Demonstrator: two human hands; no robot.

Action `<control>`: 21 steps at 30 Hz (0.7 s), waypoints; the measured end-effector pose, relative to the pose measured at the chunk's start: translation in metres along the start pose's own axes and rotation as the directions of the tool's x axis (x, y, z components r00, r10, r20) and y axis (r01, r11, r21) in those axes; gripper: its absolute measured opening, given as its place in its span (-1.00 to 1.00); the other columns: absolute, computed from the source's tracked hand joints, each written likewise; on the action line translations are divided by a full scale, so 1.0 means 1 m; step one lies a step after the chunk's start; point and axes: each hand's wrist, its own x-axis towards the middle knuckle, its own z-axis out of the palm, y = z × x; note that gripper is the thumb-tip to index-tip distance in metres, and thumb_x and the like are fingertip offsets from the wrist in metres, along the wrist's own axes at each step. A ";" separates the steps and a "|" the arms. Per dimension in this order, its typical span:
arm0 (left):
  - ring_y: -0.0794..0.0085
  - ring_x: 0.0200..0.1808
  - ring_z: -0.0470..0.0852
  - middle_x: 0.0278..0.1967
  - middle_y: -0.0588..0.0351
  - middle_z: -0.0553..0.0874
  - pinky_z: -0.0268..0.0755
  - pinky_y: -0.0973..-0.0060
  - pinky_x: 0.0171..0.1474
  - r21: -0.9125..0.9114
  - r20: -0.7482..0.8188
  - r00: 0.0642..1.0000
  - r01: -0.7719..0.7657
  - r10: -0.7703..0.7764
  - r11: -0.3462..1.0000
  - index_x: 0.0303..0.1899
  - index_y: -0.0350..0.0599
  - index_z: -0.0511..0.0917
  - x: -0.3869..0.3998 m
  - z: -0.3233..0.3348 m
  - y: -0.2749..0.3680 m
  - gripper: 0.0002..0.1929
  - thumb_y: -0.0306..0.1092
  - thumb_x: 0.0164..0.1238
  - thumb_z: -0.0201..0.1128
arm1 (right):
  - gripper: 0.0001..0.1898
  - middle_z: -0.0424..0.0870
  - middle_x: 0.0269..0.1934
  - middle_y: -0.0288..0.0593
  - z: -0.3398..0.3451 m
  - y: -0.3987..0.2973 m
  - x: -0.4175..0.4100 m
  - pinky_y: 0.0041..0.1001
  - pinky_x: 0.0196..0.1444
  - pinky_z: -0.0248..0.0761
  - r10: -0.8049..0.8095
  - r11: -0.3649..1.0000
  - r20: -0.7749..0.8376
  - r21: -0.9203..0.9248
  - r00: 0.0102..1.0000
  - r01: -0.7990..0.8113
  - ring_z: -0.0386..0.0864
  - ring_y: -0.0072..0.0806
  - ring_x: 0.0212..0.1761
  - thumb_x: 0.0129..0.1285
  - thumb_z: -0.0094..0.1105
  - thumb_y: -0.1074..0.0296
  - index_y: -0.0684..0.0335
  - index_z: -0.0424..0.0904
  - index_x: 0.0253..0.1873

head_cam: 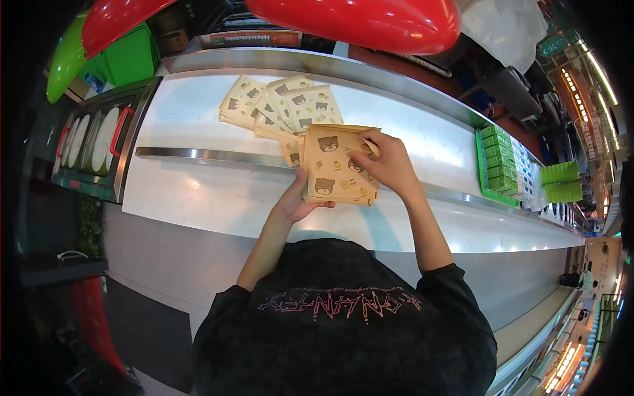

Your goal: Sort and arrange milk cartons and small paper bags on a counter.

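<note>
A stack of tan paper food bags (332, 168) printed with brown bears is held up over the counter. My left hand (297, 200) supports the stack from below, its thumb along the left edge. My right hand (389, 161) pinches the upper right corner of the top bag, which curls up between thumb and fingers. Just beyond, more bear-print bags (312, 106) lie fanned out on the white counter (198, 119), overlapping a second pile (240, 101) to their left. The held stack hides part of the nearest loose bags.
A metal strip (208, 154) runs along the counter. At right, a green tray (483, 171) holds small green-and-white boxes (498, 158), with green cups (562, 173) beside it. A steel cabinet with red handles (121, 131) holds plates at left. Red balloons (356, 22) hang over the far edge.
</note>
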 end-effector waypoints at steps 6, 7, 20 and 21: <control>0.17 0.16 0.59 0.25 -0.05 0.52 0.60 0.13 -0.05 0.327 -0.157 0.983 -0.035 0.091 0.944 0.38 -0.05 0.27 -0.006 0.003 -0.001 -0.48 -0.23 0.48 0.20 | -0.28 0.50 0.10 0.05 0.034 0.019 -0.014 -0.24 -0.04 0.52 -0.121 0.993 -0.453 -0.049 0.883 0.111 0.60 -0.13 0.07 0.07 0.52 0.30 0.35 0.36 0.30; 0.17 0.15 0.60 0.22 -0.05 0.54 0.62 0.12 -0.06 0.310 -0.137 0.988 -0.028 0.074 0.950 0.36 -0.07 0.29 -0.004 0.006 -0.001 -0.48 -0.26 0.46 0.23 | -0.23 0.43 0.16 0.03 0.040 0.028 -0.020 -0.27 0.00 0.52 0.109 0.980 -0.525 0.198 0.844 -0.004 0.57 -0.19 0.13 0.08 0.53 0.29 0.36 0.30 0.34; 0.21 0.10 0.67 0.13 0.00 0.60 0.74 0.26 -0.17 0.446 -0.144 0.990 0.067 -0.002 0.892 0.33 -0.14 0.31 -0.002 0.024 -0.008 -0.46 -0.37 0.38 0.31 | -0.40 0.50 0.22 0.02 0.005 -0.004 -0.022 -0.30 0.18 0.42 -0.173 0.938 -0.419 0.207 0.891 0.279 0.53 -0.27 0.19 0.19 0.38 0.31 0.29 0.40 0.31; 0.21 0.10 0.67 0.13 0.00 0.60 0.74 0.26 -0.17 0.447 -0.147 0.989 0.069 -0.003 0.892 0.33 -0.14 0.31 -0.004 0.024 -0.009 -0.46 -0.37 0.38 0.31 | -0.37 0.47 0.24 0.03 -0.012 -0.019 -0.020 -0.25 0.21 0.38 -0.403 0.908 -0.343 -0.270 0.849 0.322 0.51 -0.16 0.20 0.16 0.38 0.30 0.29 0.39 0.32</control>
